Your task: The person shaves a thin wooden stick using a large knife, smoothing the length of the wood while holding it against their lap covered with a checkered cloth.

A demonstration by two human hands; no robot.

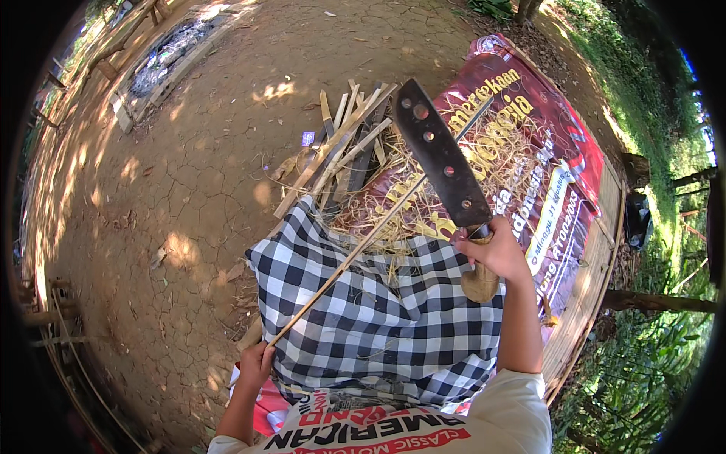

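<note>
A broad dark machete (442, 155) with holes along its blade is raised over my lap. My right hand (501, 250) is closed round the top of its curved wooden handle. With closed fingers my left hand (255, 365) grips the near end of a long, thin bamboo strip (355, 253). The strip slants up and away to the right, passing beneath the blade to its far side. Under both lies a black-and-white checked cloth (378, 325), spread over my lap.
Pale shavings (491, 163) litter a dark red printed banner (556, 144) at the right, laid over a bamboo platform (586, 303). Split bamboo pieces (333, 163) are heaped ahead of my lap. Cracked bare earth (166, 204) stretches left, with a framed ash pit (170, 57) at the far left.
</note>
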